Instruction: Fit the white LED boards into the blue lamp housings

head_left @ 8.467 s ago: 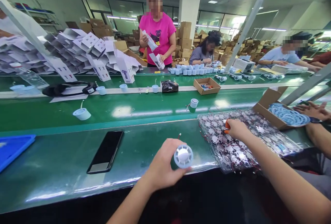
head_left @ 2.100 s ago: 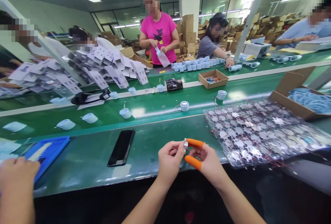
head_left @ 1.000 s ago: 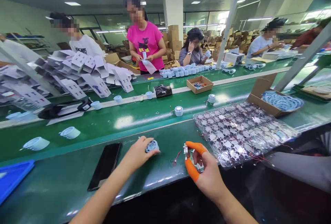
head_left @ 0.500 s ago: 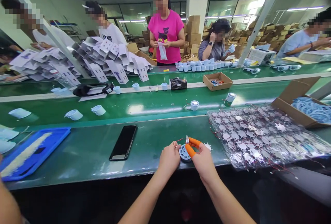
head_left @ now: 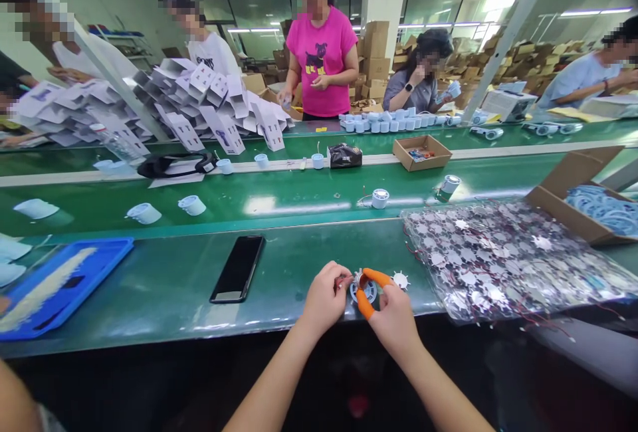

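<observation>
Near the bench's front edge, my right hand (head_left: pixel 395 309) wears orange finger covers on thumb and forefinger. Between these two fingers it pinches a small silvery disc-shaped part (head_left: pixel 359 278), held on edge. Just beneath sits a light-blue round slotted housing (head_left: pixel 369 294), partly covered by my fingers. My left hand (head_left: pixel 325 297) is closed beside the disc, its fingertips pinching thin red wire (head_left: pixel 341 282) that leads toward the disc. A white star-shaped plate (head_left: pixel 400 280) lies on the bench just right of my right hand.
A black phone (head_left: pixel 238 269) and a blue tray (head_left: pixel 107 262) lie to the left. At right are a plastic-wrapped sheet of star-shaped plates (head_left: pixel 478 256) and a carton (head_left: pixel 558 213) of blue rings. Blue housings (head_left: pixel 380 199) stand on the green conveyor (head_left: pixel 294 203); co-workers sit or stand beyond.
My right hand has lowered the disc closer to the housing. My left fingertips have come nearer to it along the wire. Across the belt, the pink-shirted person's hands have moved apart.
</observation>
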### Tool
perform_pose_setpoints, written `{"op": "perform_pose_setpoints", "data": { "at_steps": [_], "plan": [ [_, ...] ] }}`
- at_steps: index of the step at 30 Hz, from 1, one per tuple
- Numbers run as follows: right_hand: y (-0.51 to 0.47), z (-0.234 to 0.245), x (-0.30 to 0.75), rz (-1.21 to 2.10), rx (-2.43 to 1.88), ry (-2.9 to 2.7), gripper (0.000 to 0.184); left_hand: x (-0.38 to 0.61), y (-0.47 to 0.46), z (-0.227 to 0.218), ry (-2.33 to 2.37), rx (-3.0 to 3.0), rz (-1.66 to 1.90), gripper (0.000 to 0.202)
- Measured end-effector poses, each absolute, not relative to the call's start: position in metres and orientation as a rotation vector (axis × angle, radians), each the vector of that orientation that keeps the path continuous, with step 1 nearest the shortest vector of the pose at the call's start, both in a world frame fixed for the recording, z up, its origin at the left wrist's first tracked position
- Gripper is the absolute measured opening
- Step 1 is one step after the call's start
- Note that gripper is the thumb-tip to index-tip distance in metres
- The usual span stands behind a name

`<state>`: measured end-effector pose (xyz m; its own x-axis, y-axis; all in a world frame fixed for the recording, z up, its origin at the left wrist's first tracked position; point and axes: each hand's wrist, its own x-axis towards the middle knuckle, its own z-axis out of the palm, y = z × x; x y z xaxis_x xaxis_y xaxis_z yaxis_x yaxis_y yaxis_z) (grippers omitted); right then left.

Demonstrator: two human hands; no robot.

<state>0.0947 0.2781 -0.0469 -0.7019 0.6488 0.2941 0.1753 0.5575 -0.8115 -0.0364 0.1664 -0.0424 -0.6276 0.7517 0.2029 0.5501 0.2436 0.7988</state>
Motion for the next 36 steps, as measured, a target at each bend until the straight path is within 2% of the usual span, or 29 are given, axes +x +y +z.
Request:
{"op": "perform_pose_setpoints", "data": {
  "at_steps": [6,12,19,22,26,30,32,36],
  "plan": [
    [0.278,-0.051,0.096,0.921,-0.583,-2.228,0.02,-0.052,0.159,-0.045,2.203,1.568,1.208,0.025],
    [0.277,-0.058,0.096,0.915,-0.531,-2.189,0.024,-0.038,0.166,-0.062,2.481,1.274,1.216,0.028],
    [0.28,-0.056,0.094,0.859,-0.469,-2.17,0.019,-0.034,0.167,-0.064,2.671,1.298,0.971,0.026],
    [0.286,-0.045,0.097,0.85,-0.407,-2.125,0.003,-0.047,0.152,-0.045,2.587,1.372,1.102,0.027],
    [0.291,-0.02,0.102,0.854,-0.349,-2.076,0.019,-0.042,0.133,-0.003,2.234,1.202,1.551,0.038],
    [0.286,0.003,0.104,0.945,-0.267,-2.085,0.027,-0.017,0.139,0.016,1.76,0.907,1.569,0.042],
    [0.285,0.008,0.106,0.998,-0.285,-2.118,0.027,-0.012,0.145,0.012,1.753,0.931,1.584,0.031],
    [0.289,0.007,0.116,0.995,-0.346,-2.293,0.005,-0.025,0.151,-0.006,2.053,1.294,1.593,0.022]
  ]
}}
